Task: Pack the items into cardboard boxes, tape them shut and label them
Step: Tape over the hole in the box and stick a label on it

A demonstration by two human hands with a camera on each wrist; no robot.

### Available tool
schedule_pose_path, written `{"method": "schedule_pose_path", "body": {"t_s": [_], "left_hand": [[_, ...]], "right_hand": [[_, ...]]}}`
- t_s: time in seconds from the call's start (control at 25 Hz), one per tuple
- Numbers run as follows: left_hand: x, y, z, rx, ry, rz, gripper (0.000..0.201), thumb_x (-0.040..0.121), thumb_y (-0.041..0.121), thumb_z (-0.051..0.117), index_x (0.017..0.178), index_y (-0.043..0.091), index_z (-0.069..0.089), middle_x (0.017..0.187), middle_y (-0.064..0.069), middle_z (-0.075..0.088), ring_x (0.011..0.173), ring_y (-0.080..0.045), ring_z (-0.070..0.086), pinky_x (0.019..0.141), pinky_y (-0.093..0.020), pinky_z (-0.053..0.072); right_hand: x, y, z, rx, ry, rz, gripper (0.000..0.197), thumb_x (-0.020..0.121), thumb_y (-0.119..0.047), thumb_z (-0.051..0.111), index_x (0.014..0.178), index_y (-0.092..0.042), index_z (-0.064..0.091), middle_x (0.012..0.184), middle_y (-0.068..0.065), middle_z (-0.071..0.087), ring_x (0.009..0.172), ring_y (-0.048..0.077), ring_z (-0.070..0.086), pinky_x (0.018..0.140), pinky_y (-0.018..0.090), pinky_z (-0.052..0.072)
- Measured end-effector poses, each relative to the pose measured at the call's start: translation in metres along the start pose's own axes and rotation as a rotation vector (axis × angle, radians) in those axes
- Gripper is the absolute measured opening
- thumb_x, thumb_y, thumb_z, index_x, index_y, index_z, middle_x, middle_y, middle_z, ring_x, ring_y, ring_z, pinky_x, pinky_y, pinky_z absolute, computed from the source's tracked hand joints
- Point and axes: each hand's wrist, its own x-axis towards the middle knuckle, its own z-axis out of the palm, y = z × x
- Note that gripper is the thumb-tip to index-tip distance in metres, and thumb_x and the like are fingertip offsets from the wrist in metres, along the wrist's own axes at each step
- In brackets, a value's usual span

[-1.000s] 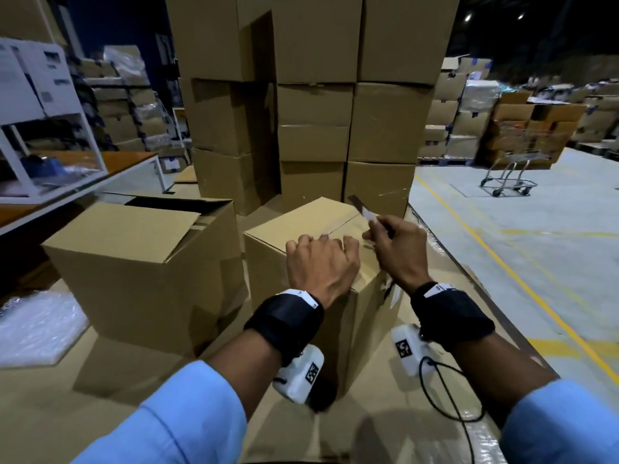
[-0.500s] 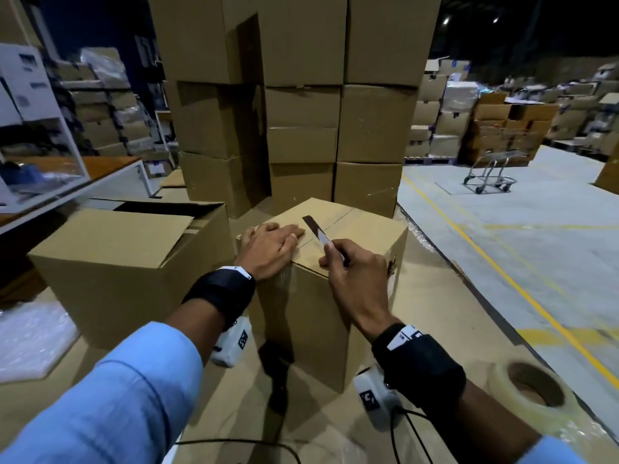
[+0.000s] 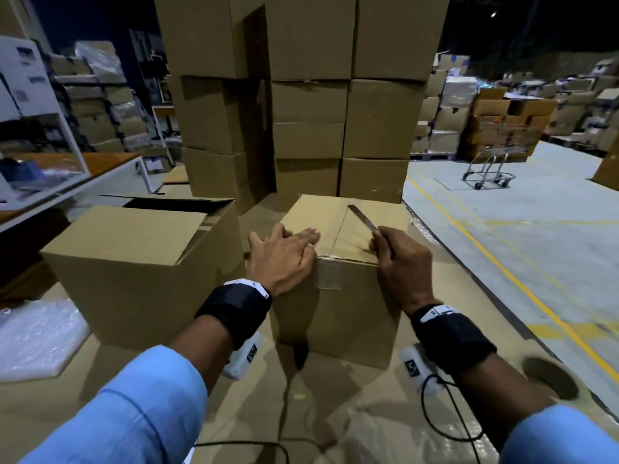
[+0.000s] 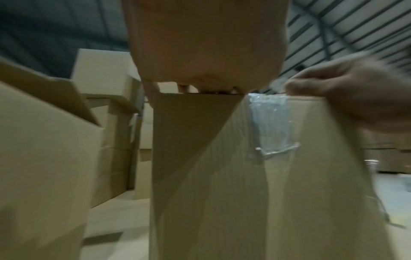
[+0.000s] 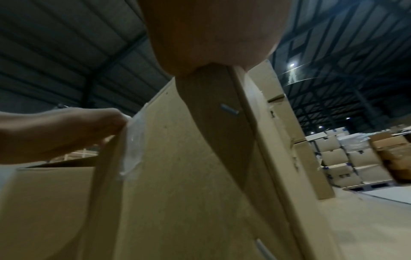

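Flattened now, left hand (image 3: 284, 254) presses the box (image 3: 338, 306); right hand (image 3: 400, 259) grips a blade (image 3: 363, 217).

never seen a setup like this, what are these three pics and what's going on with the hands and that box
No machine here: a person works with bare hands, wearing one camera on the head and one on each wrist. The head view looks down on a closed cardboard box with clear tape folded over its near edge. The left hand presses flat on the box top. The right hand grips a thin blade. The two wrist views look up along the box sides. Beside it stand an open box, a tape roll and bubble wrap.
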Motion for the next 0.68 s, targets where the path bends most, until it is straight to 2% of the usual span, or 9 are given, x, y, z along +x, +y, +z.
{"method": "schedule_pose_path", "body": {"t_s": [0.12, 0.24, 0.4, 0.52, 0.56, 0.6, 0.68], "left_hand": [[-0.005, 0.017, 0.001, 0.134, 0.08, 0.02, 0.055, 0.101, 0.05, 0.014, 0.152, 0.041, 0.033, 0.157, 0.02, 0.036, 0.117, -0.016, 0.042, 0.082, -0.042, 0.029], [-0.006, 0.032, 0.004, 0.198, 0.097, 0.008, 0.054, 0.103, 0.05, 0.018, 0.152, 0.037, 0.034, 0.156, 0.016, 0.039, 0.118, -0.019, 0.042, 0.08, -0.043, 0.026], [-0.003, 0.032, 0.0, 0.152, 0.084, 0.048, 0.054, 0.103, 0.051, 0.017, 0.152, 0.039, 0.037, 0.154, 0.015, 0.044, 0.115, -0.017, 0.04, 0.087, -0.045, 0.028], [0.007, 0.018, -0.006, -0.01, 0.06, 0.1, 0.064, 0.097, 0.055, 0.011, 0.148, 0.038, 0.045, 0.131, 0.008, 0.059, 0.104, -0.013, 0.033, 0.088, -0.04, 0.023], [0.01, 0.013, -0.005, -0.073, 0.055, 0.128, 0.068, 0.095, 0.057, 0.008, 0.148, 0.037, 0.046, 0.13, 0.009, 0.059, 0.109, -0.013, 0.033, 0.091, -0.04, 0.022], [0.013, 0.009, -0.002, -0.126, 0.059, 0.165, 0.072, 0.093, 0.059, 0.005, 0.148, 0.036, 0.046, 0.14, 0.01, 0.056, 0.121, -0.015, 0.035, 0.097, -0.04, 0.022], [0.017, 0.004, 0.007, -0.19, 0.059, 0.222, 0.078, 0.09, 0.061, 0.003, 0.151, 0.032, 0.042, 0.158, 0.01, 0.039, 0.145, -0.017, 0.028, 0.114, -0.04, 0.019]], "right_hand": [[0.012, 0.029, -0.002, -0.005, -0.038, -0.018, 0.018, 0.101, -0.021, 0.055, 0.098, -0.011, 0.07, 0.079, 0.001, 0.071, 0.068, 0.023, 0.067, 0.06, 0.035, 0.052], [0.022, 0.052, 0.0, -0.017, -0.064, -0.015, 0.022, 0.101, -0.025, 0.053, 0.095, -0.011, 0.069, 0.078, 0.001, 0.071, 0.069, 0.025, 0.067, 0.061, 0.038, 0.053], [0.025, 0.048, 0.004, -0.004, -0.047, 0.053, 0.023, 0.099, -0.029, 0.052, 0.092, -0.017, 0.07, 0.076, -0.004, 0.072, 0.068, 0.024, 0.068, 0.06, 0.037, 0.053], [0.023, 0.032, 0.01, -0.102, -0.009, 0.111, 0.02, 0.097, -0.029, 0.054, 0.089, -0.02, 0.07, 0.074, -0.008, 0.072, 0.066, 0.024, 0.066, 0.056, 0.032, 0.049], [0.023, 0.031, 0.011, -0.114, -0.001, 0.119, 0.019, 0.097, -0.028, 0.055, 0.088, -0.02, 0.07, 0.074, -0.008, 0.072, 0.066, 0.024, 0.066, 0.055, 0.031, 0.048], [0.024, 0.032, 0.011, -0.113, 0.0, 0.115, 0.019, 0.097, -0.027, 0.055, 0.088, -0.02, 0.07, 0.074, -0.009, 0.072, 0.066, 0.024, 0.066, 0.055, 0.031, 0.048], [0.023, 0.036, 0.01, -0.102, -0.006, 0.091, 0.02, 0.098, -0.03, 0.054, 0.09, -0.021, 0.07, 0.075, -0.009, 0.072, 0.067, 0.022, 0.066, 0.054, 0.032, 0.049]]}}
